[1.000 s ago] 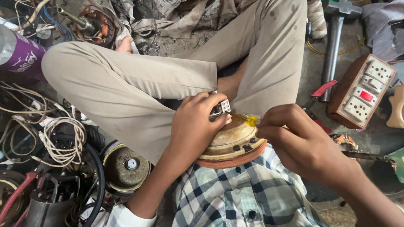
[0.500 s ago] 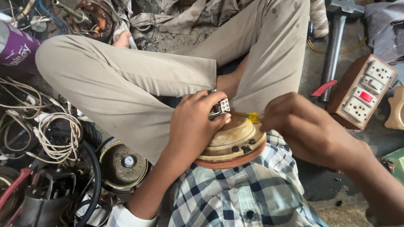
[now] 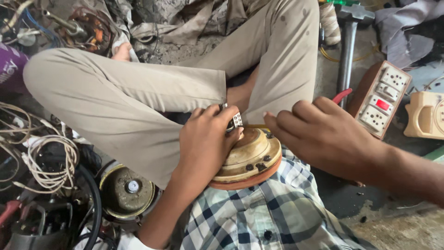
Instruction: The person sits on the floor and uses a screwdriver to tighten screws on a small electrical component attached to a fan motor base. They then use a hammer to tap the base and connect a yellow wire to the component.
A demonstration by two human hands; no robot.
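The round tan motor housing [image 3: 245,159] rests in the person's lap, against the checked shirt [image 3: 263,217]. The left hand [image 3: 203,141] lies over its top, fingers pinching a small white terminal block [image 3: 234,121]. The right hand [image 3: 323,134] hovers just beside its rim, fingers curled loosely, gripping nothing visible.

Floor cluttered. Brown switchboard [image 3: 380,99] with white sockets and one red switch lies at right, a cream plastic housing [image 3: 424,115] just beside it. Hammer [image 3: 348,41] with metal handle lies above the board. Left side: tangle of white wires [image 3: 44,159], thick black cable [image 3: 92,199], a round dusty motor casing [image 3: 128,190]. Copper-wound stator [image 3: 88,32] top left. Purple can [image 3: 10,69] at left edge.
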